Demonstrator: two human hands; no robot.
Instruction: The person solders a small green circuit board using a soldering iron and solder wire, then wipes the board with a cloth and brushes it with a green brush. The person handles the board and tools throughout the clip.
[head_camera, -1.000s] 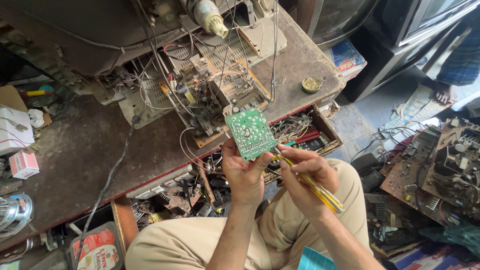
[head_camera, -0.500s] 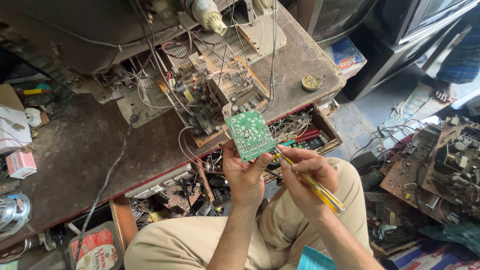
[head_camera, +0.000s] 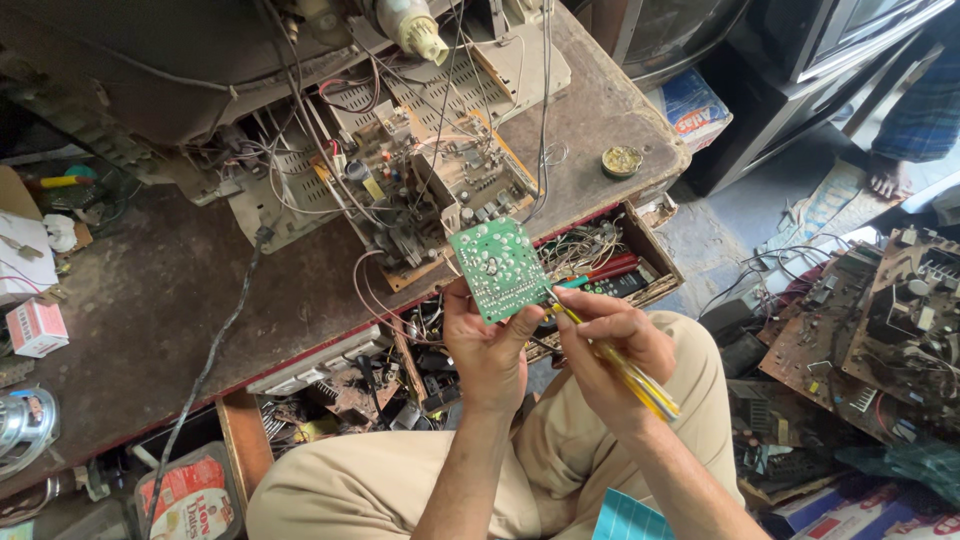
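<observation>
Broadly, a dark, worn workbench (head_camera: 150, 300) fills the upper left of the view, and on it sits an opened television chassis (head_camera: 420, 180) with its main circuit board, tangled wires and the neck of a picture tube (head_camera: 415, 28) exposed. Under the bench edge an open wooden drawer (head_camera: 640, 255) holds loose wires, a red-handled tool and a dark remote control. To the right, on the floor, lie several brown circuit boards (head_camera: 880, 330) stripped from other sets. A small round tin (head_camera: 621, 160) stands near the bench's right corner.

The person sits with knees in khaki trousers (head_camera: 400, 490) below the bench. The left hand (head_camera: 487, 345) is closed around the lower edge of a small green circuit board (head_camera: 498, 267), thumb on its solder side, holding it tilted above the lap, just in front of the drawer. The right hand (head_camera: 610, 345) is curled shut on a yellow-handled tool (head_camera: 625, 372), gripped like a pen, whose tip meets the green board's lower right corner.
</observation>
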